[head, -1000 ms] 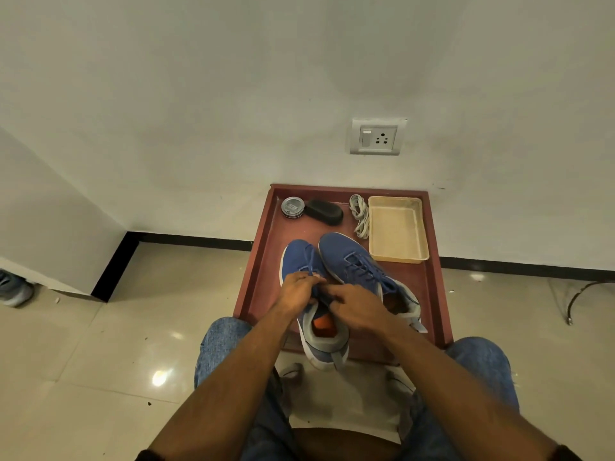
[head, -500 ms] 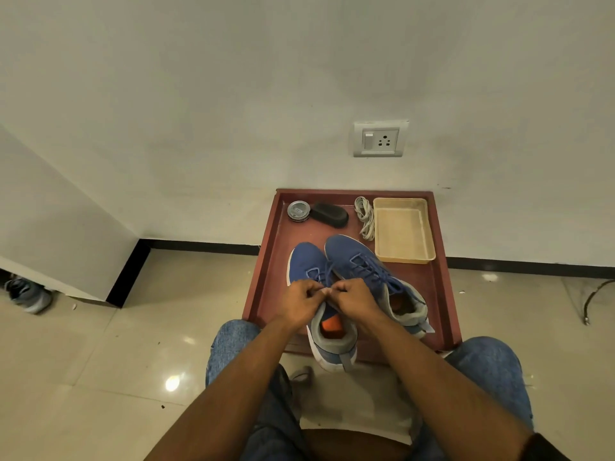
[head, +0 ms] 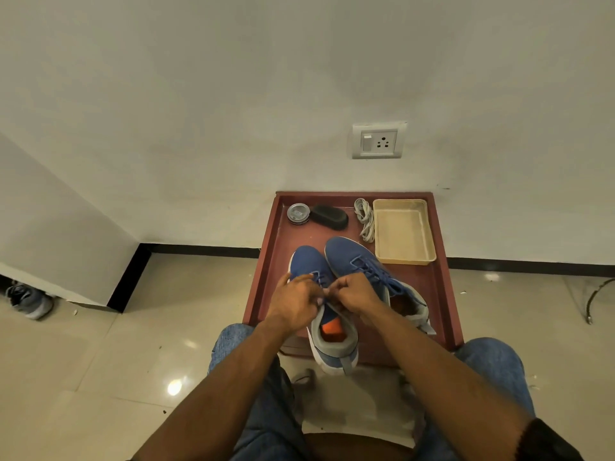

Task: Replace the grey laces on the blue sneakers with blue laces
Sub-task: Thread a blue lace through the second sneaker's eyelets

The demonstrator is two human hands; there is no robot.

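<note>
Nearest the camera, two forearms reach out over two blue-jeaned knees (head: 233,341) to the near edge of a shallow red-brown wooden tray (head: 446,294) on the glossy tiled floor. Two blue knit sneakers with grey collars stand side by side in it: the left sneaker (head: 332,347) overhangs the near rim and shows an orange insole, while the right sneaker (head: 349,257) lies just behind it, threaded with a blue lace (head: 372,271). Both hands meet over the left sneaker's tongue; the left hand (head: 296,301) and the right hand (head: 352,292) have their fingers curled in, pinching the thin blue lace (head: 319,281) between them. Farther back, the tray holds one bundle of grey laces (head: 364,219), one empty cream plastic basket (head: 429,234) at the far right, one black oval brush (head: 329,217) and one round metal tin (head: 298,213) at the far left. One white wall socket (head: 378,140) sits above. Since a second ago the hands have drawn together from slightly apart.
</note>
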